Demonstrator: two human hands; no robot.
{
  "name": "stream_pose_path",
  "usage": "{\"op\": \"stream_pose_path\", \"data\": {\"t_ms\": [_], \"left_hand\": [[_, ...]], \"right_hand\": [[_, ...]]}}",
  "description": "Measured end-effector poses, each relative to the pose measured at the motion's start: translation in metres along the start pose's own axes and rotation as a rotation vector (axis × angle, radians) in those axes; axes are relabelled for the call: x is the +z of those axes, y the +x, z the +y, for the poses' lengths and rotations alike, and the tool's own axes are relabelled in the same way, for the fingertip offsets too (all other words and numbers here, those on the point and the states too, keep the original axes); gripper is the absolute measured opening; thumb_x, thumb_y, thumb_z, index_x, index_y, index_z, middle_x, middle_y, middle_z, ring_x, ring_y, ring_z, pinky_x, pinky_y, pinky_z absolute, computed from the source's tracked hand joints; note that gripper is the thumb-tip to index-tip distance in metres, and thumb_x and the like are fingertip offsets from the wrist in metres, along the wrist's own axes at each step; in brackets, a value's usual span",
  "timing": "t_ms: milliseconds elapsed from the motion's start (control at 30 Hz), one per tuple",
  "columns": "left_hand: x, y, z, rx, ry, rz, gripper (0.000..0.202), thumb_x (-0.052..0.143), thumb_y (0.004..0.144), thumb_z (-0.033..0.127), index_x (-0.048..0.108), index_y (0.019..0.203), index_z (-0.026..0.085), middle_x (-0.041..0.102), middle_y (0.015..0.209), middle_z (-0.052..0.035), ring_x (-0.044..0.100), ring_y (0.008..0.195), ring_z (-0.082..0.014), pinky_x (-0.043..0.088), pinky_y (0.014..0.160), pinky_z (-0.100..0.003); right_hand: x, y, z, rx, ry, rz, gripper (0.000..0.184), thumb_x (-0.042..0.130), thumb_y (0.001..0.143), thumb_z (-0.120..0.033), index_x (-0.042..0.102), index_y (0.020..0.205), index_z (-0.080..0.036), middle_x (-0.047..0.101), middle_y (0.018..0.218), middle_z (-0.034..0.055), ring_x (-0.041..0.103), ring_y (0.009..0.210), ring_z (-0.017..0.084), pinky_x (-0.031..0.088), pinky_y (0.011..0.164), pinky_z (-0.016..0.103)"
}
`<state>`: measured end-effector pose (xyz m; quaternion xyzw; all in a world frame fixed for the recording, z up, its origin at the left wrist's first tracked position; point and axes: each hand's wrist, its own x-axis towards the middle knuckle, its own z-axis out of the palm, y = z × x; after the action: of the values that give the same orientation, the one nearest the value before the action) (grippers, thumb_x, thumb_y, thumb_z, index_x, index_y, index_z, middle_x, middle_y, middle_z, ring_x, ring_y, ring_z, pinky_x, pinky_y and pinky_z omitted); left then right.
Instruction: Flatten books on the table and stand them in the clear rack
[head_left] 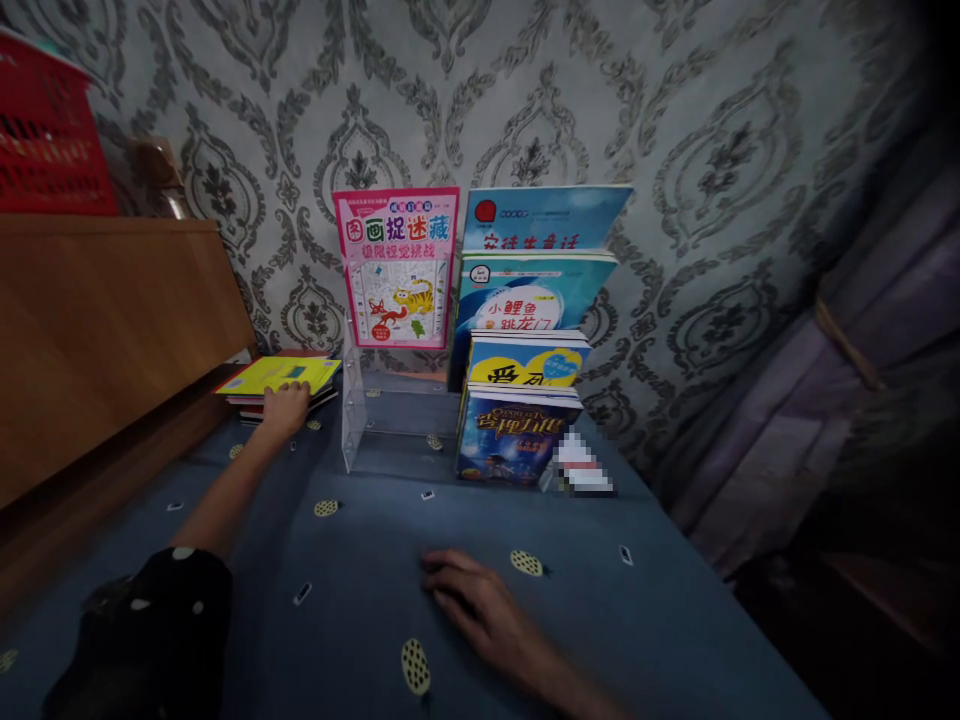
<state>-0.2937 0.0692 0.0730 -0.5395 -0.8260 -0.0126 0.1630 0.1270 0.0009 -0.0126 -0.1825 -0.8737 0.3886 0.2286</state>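
Observation:
My left hand [286,408] reaches to a stack of books at the back left, its fingers bent over the front edge of the yellow book [259,374] on top; the thumb is hard to see. Loosely spread on the tablecloth, my right hand [480,605] holds nothing. Between and beyond the hands stands a clear tiered book rack [405,455]. A pink picture book [397,270] leans in its back left. Down its right side are a blue book [540,215], a teal book [540,290], several blue-and-yellow books [529,362] and dark blue books [517,440] in front.
A blue tablecloth [360,600] with pineapple prints covers the table. A wooden cabinet [112,330] at the left carries a red basket [52,150]. A blurred-out white item [583,465] lies right of the rack. Beyond the table's right edge hangs a tied curtain [780,400].

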Motion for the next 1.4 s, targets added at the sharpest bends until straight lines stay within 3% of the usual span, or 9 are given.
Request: {"op": "stream_pose_path", "data": {"t_ms": [300,433,633,733,833,967,1100,1200,1400], "left_hand": [[-0.013,-0.071,-0.03,0.074,0.021,0.016,0.05,0.028,0.097,0.019,0.053,0.141,0.021,0.053,0.149,-0.0173,0.047,0.139,-0.0324,0.031,0.112,-0.056],[-0.015,-0.119,-0.046,0.116,-0.017,-0.015,0.055,0.032,0.093,0.021,0.056,0.142,0.023,0.052,0.151,-0.0126,0.046,0.142,-0.0306,0.025,0.118,-0.056],[0.001,-0.231,-0.089,0.231,-0.232,-0.233,0.06,0.042,0.081,0.04,0.063,0.137,0.037,0.056,0.147,-0.0006,0.052,0.138,-0.0303,0.039,0.115,-0.052],[0.003,-0.259,-0.105,0.168,-0.311,-0.371,0.063,0.047,0.077,0.046,0.063,0.137,0.037,0.055,0.147,-0.0013,0.056,0.133,-0.0323,0.047,0.11,-0.047],[0.003,-0.242,-0.113,0.116,-0.362,-0.392,0.059,0.047,0.079,0.051,0.068,0.131,0.031,0.059,0.145,-0.0053,0.06,0.129,-0.0333,0.047,0.11,-0.044],[0.015,-0.178,-0.11,-0.004,-0.297,-0.249,0.065,0.038,0.087,0.05,0.06,0.139,0.017,0.055,0.149,-0.0123,0.053,0.136,-0.0292,0.04,0.115,-0.038],[0.039,-0.133,-0.102,-0.159,-0.222,-0.181,0.063,0.036,0.092,0.044,0.053,0.142,0.011,0.056,0.146,-0.019,0.053,0.134,-0.0351,0.044,0.109,-0.049],[0.051,-0.128,-0.1,-0.163,-0.215,-0.169,0.059,0.033,0.095,0.042,0.053,0.142,0.012,0.058,0.144,-0.0182,0.052,0.135,-0.0355,0.043,0.109,-0.051],[0.056,-0.15,-0.097,-0.109,-0.207,-0.149,0.06,0.028,0.098,0.04,0.051,0.145,0.011,0.052,0.151,-0.0153,0.045,0.143,-0.0309,0.037,0.115,-0.047]], "right_hand": [[-0.001,0.001,-0.003,0.008,-0.02,-0.012,0.03,0.044,0.104,-0.032,0.07,0.111,-0.02,0.065,0.133,0.0138,0.06,0.126,0.025,0.05,0.106,0.043],[-0.001,0.002,-0.001,0.004,-0.022,-0.015,0.03,0.044,0.103,-0.033,0.071,0.11,-0.02,0.066,0.131,0.0138,0.061,0.124,0.025,0.051,0.105,0.043],[0.0,0.001,0.002,0.012,-0.011,-0.032,0.032,0.043,0.104,-0.034,0.07,0.114,-0.02,0.063,0.135,0.0131,0.06,0.126,0.024,0.05,0.107,0.042],[0.0,0.002,0.004,0.013,-0.026,-0.049,0.031,0.043,0.104,-0.033,0.07,0.114,-0.02,0.063,0.135,0.0136,0.06,0.126,0.025,0.049,0.107,0.044],[-0.001,0.003,0.002,0.008,-0.032,-0.039,0.032,0.042,0.104,-0.033,0.07,0.113,-0.02,0.064,0.134,0.0137,0.06,0.126,0.024,0.049,0.107,0.043],[-0.003,0.005,-0.005,-0.003,-0.037,-0.046,0.032,0.043,0.104,-0.033,0.071,0.111,-0.019,0.065,0.132,0.0134,0.062,0.123,0.024,0.05,0.106,0.04],[-0.003,0.004,-0.006,-0.022,-0.055,-0.029,0.029,0.044,0.104,-0.029,0.07,0.111,-0.019,0.066,0.132,0.0127,0.062,0.123,0.023,0.05,0.105,0.04],[-0.002,0.003,-0.004,-0.058,-0.064,-0.013,0.027,0.045,0.103,-0.027,0.069,0.112,-0.019,0.066,0.132,0.0131,0.062,0.124,0.022,0.051,0.105,0.04],[-0.001,0.002,0.0,-0.088,-0.087,-0.005,0.025,0.047,0.102,-0.022,0.069,0.113,-0.02,0.065,0.132,0.0126,0.063,0.123,0.022,0.053,0.105,0.04]]}}
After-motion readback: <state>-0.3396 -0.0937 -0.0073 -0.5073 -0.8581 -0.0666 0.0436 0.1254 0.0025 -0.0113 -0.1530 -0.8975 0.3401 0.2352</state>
